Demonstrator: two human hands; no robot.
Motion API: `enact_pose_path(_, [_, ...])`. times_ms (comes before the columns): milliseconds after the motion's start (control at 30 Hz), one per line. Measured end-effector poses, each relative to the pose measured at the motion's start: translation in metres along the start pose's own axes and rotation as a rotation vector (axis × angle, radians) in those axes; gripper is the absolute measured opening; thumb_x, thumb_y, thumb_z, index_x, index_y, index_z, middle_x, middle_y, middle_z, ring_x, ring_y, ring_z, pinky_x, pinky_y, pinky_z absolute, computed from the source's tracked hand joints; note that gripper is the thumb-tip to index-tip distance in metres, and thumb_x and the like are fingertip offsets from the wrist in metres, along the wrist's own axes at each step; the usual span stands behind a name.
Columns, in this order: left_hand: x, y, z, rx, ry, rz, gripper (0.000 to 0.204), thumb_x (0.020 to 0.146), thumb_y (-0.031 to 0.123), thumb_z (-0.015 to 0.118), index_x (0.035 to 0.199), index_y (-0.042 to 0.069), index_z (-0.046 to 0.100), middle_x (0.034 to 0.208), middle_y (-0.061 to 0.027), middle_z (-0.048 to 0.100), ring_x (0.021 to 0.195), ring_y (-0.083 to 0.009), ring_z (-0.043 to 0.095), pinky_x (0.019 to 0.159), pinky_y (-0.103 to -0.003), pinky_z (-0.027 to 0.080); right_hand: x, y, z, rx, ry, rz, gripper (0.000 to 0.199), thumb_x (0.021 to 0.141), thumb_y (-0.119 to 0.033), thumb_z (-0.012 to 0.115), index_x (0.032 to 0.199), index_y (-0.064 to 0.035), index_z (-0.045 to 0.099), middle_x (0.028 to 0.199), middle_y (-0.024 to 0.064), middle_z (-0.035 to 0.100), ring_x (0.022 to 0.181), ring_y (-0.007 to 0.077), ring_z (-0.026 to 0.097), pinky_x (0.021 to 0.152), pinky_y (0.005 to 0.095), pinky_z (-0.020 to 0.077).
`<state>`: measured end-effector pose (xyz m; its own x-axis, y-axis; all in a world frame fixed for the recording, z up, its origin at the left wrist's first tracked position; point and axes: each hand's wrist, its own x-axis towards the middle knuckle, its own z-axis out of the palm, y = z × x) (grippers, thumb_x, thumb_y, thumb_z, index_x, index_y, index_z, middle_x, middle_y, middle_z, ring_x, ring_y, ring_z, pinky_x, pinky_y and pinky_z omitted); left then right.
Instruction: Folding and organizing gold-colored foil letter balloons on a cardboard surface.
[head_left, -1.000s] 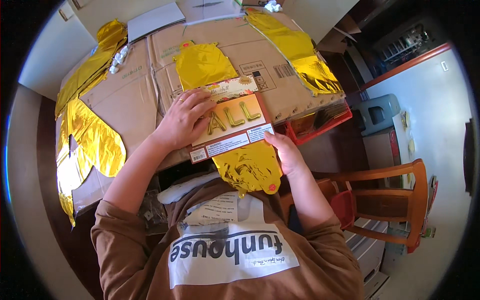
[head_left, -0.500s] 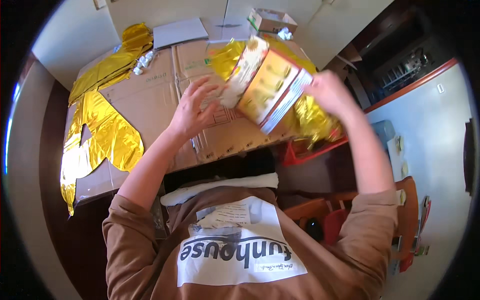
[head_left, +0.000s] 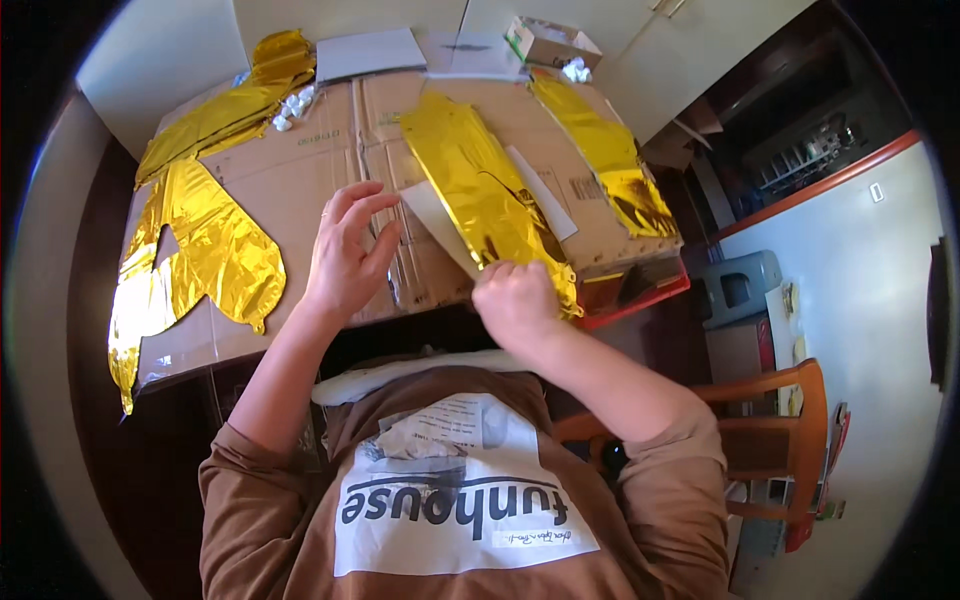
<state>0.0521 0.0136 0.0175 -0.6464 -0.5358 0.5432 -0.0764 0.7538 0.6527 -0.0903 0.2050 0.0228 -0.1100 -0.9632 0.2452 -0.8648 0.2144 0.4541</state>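
A flat gold foil balloon [head_left: 480,180] lies slantwise over a white card [head_left: 440,226], whose edges stick out on both sides. At their near end my right hand [head_left: 516,300] is closed in a fist on the balloon's edge; whether it also pinches the card is hidden by the fingers. My left hand [head_left: 350,255] hovers left of the card, fingers apart and curved, holding nothing. Another flat gold foil balloon [head_left: 225,250], with a hole in it, hangs over the left edge of the cardboard [head_left: 300,170]. More gold foil [head_left: 610,150] lies at the right.
Along the back are a white flat box [head_left: 370,55], a small open carton [head_left: 555,42] and white crumpled bits [head_left: 293,108]. A red tray edge [head_left: 640,302] shows below the cardboard's right side. A wooden chair [head_left: 780,430] stands at the near right.
The printed, pictured package in my right hand no longer shows. That hand has come down and left to the foil's near end. My left hand has drawn back slightly, left and nearer.
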Motion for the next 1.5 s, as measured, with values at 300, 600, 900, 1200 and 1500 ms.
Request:
enact_pose_path(300, [-0.027,0.021,0.016,0.155,-0.119,0.136,0.025,0.087,0.015,0.074,0.109,0.006,0.069,0.115,-0.0139,0.063,0.109,-0.0357,0.06,0.096,-0.045,0.048,-0.008,0.024,-0.062,0.571,-0.331,0.142,0.038,0.083,-0.039,0.079,0.081,-0.0023,0.069,0.069,0.011,0.069,0.064,0.0305,0.07,0.064,0.0409,0.055])
enact_pose_path(600, [-0.05,0.03,0.042,0.267,-0.098,0.243,0.027,0.083,0.017,0.078,0.105,0.005,0.067,0.114,-0.0125,0.062,0.112,-0.035,0.06,0.103,-0.049,0.046,-0.025,0.105,0.08,0.609,0.191,-0.172,0.038,0.092,-0.023,0.07,0.127,-0.0059,0.067,0.136,0.0131,0.064,0.128,0.0313,0.058,0.107,0.0434,0.0445])
enact_pose_path(900, [-0.062,0.033,0.054,0.264,-0.16,0.322,0.032,0.083,0.023,0.08,0.107,0.006,0.068,0.111,-0.0098,0.065,0.116,-0.0303,0.062,0.106,-0.049,0.045,-0.06,0.101,0.084,0.564,0.165,-0.163,0.051,0.092,-0.025,0.069,0.14,-0.0138,0.059,0.146,0.0125,0.055,0.136,0.0335,0.05,0.112,0.0466,0.0393])
enact_pose_path(1200, [-0.068,0.032,0.059,0.317,-0.152,0.326,0.042,0.079,0.029,0.083,0.112,0.007,0.068,0.115,-0.0098,0.065,0.119,-0.0309,0.061,0.107,-0.05,0.044,-0.054,0.118,0.088,0.531,0.148,-0.226,0.052,0.09,-0.026,0.071,0.139,-0.0164,0.06,0.145,0.0121,0.055,0.134,0.0326,0.051,0.11,0.046,0.0414])
enact_pose_path(1500, [-0.069,0.025,0.061,0.308,-0.089,0.432,0.043,0.077,0.023,0.084,0.113,0.006,0.068,0.114,-0.0099,0.064,0.114,-0.0315,0.063,0.102,-0.05,0.048,-0.056,0.115,0.097,0.489,0.186,-0.226,0.06,0.083,-0.024,0.078,0.14,-0.0184,0.06,0.145,0.0116,0.055,0.132,0.0324,0.053,0.109,0.0456,0.0426])
